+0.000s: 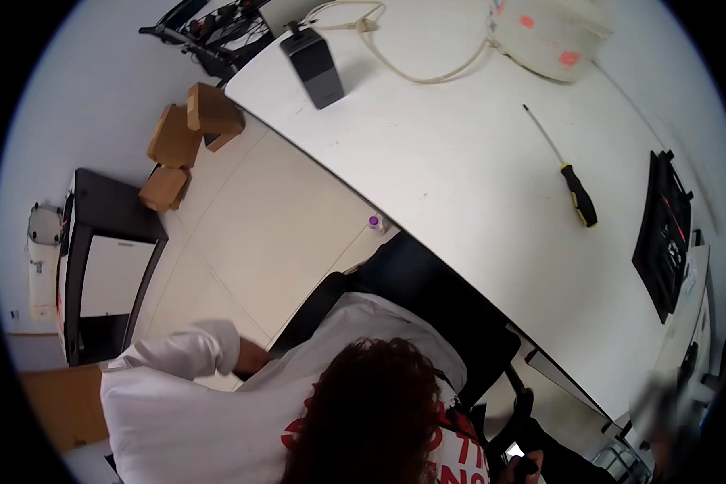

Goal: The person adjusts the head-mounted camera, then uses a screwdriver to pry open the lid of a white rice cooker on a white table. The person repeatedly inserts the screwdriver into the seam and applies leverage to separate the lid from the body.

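My left arm, in a white sleeve, bends at the left of the lap. Its bare forearm point(252, 357) reaches toward the black chair, and the fingers are hidden behind the white coat point(363, 319). Low at the bottom edge, what appears to be my right hand point(534, 466) is partly visible, curled about a small dark thing I cannot make out. Both hands are away from the white table point(452, 202). On it lies a screwdriver point(577, 194) with a black and yellow handle. A black box-shaped device point(315, 71) stands near the table's far left corner.
A pale container point(544, 40) with a cable point(431, 81) sits at the back. A black flat panel point(665, 234) lies along the right. Cardboard boxes point(173, 137) and a dark cabinet point(113, 258) stand left. Something blurred point(657, 411) shows at the lower right.
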Action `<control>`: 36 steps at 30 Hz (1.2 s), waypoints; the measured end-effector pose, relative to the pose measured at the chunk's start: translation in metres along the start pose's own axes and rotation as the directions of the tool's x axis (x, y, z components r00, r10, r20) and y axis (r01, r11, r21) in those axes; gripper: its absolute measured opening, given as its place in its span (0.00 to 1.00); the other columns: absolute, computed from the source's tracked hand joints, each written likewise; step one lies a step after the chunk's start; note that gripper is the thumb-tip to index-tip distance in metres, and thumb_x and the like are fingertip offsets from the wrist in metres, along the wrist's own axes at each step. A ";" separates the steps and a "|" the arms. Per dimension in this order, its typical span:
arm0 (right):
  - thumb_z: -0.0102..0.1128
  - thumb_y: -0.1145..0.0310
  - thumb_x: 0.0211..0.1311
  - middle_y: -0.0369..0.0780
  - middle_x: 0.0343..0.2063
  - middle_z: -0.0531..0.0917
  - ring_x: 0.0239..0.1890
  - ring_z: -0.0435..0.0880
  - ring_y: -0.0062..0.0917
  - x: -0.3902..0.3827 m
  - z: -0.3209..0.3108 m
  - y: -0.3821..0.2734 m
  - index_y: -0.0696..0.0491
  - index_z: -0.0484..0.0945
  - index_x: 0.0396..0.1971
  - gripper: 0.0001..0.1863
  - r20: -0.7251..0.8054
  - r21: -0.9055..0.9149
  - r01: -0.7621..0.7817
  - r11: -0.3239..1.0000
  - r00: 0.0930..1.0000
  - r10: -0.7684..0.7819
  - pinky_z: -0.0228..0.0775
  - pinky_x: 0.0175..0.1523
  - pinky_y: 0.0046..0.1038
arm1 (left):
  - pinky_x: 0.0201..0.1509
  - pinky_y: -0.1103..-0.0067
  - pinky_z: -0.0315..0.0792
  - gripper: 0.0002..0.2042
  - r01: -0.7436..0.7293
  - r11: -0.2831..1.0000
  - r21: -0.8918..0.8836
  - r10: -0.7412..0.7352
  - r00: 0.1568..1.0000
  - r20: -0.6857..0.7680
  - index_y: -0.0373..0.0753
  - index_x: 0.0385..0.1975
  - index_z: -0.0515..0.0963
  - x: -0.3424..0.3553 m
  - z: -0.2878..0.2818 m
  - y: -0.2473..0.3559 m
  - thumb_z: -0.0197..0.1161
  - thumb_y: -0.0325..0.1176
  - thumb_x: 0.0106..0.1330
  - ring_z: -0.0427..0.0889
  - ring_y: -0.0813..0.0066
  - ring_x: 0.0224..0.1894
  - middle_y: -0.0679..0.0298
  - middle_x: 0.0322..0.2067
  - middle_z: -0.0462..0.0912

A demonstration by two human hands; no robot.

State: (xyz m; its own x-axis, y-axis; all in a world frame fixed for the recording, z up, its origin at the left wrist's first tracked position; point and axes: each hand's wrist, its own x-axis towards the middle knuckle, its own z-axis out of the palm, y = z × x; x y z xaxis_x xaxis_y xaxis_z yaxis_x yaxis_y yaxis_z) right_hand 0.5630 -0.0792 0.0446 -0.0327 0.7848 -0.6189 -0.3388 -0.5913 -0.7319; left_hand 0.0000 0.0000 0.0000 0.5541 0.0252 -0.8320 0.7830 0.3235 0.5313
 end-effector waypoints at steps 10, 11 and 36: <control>0.52 0.49 0.53 0.34 0.16 0.66 0.16 0.62 0.16 0.048 0.050 0.014 0.51 0.67 0.37 0.21 0.182 0.341 -0.029 0.940 0.983 -0.036 0.57 0.21 0.20 | 0.10 0.87 0.52 0.10 -0.545 0.519 -0.658 -0.083 0.734 -0.674 0.36 0.39 0.68 -0.071 -0.068 0.041 0.47 0.34 0.63 0.58 0.86 0.10 0.72 0.15 0.62; 0.51 0.49 0.53 0.34 0.16 0.66 0.15 0.62 0.16 0.056 0.056 0.016 0.51 0.67 0.36 0.20 0.215 0.371 -0.047 0.927 0.976 -0.036 0.56 0.21 0.20 | 0.10 0.87 0.52 0.10 -0.605 0.512 -0.609 -0.095 0.665 -0.740 0.36 0.39 0.69 -0.057 -0.069 0.048 0.47 0.35 0.64 0.57 0.86 0.10 0.72 0.16 0.62; 0.64 0.67 0.46 0.31 0.20 0.72 0.24 0.69 0.12 0.157 0.169 0.037 0.54 0.68 0.46 0.25 0.082 -0.464 0.244 0.851 0.969 -0.233 0.62 0.31 0.15 | 0.34 0.67 0.68 0.14 -0.343 0.936 0.079 0.337 0.806 -0.487 0.43 0.40 0.67 0.156 -0.055 0.175 0.55 0.42 0.59 0.77 0.52 0.33 0.51 0.28 0.77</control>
State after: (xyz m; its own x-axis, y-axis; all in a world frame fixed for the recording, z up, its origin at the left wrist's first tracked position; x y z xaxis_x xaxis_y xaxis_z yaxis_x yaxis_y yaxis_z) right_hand 0.3861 0.0540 -0.0313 -0.0297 0.9136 -0.4056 0.1398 -0.3980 -0.9067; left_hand 0.2079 0.1127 -0.0453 0.5728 0.5895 -0.5696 0.5652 0.2193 0.7953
